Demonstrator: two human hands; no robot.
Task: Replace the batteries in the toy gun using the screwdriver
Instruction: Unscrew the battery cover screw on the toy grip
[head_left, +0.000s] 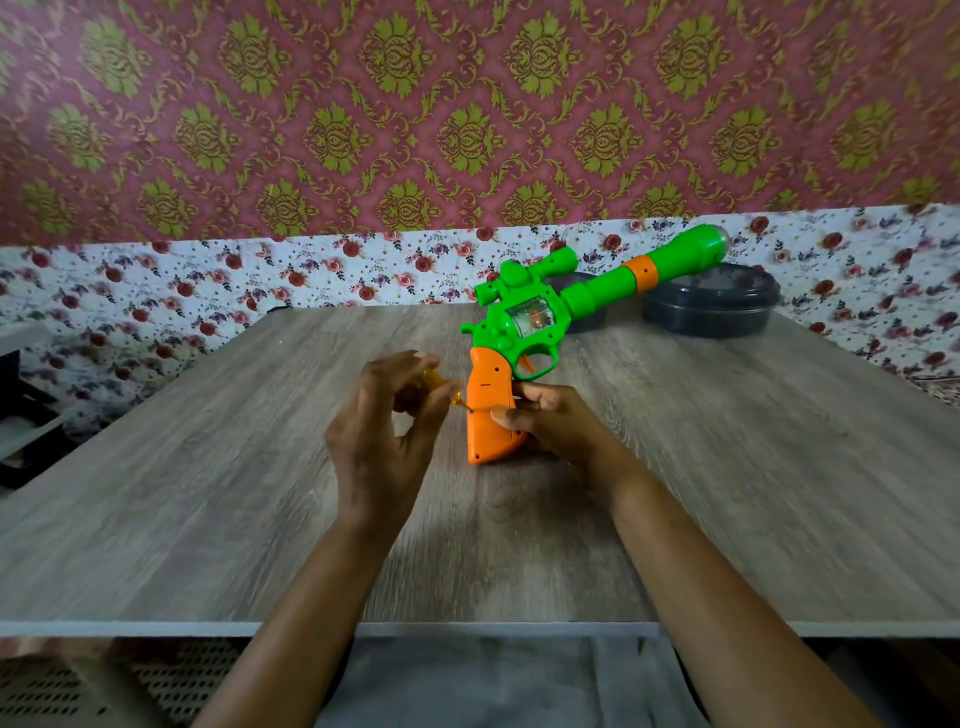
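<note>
While hands steady it, toy gun (540, 317) points up-right, grip down

From my feed I see a wall (467, 104) papered in dusky pink with a repeating olive-gold damask pattern. Below it runs a white band of floral paper (182, 280) scattered with red and purple roses, reaching down behind the far edge of the table (208, 493). The table is grey wood-grain laminate with a pale front edge. Off its left edge stands dark shelving (26, 415), blurred. Light is soft and even.
</note>
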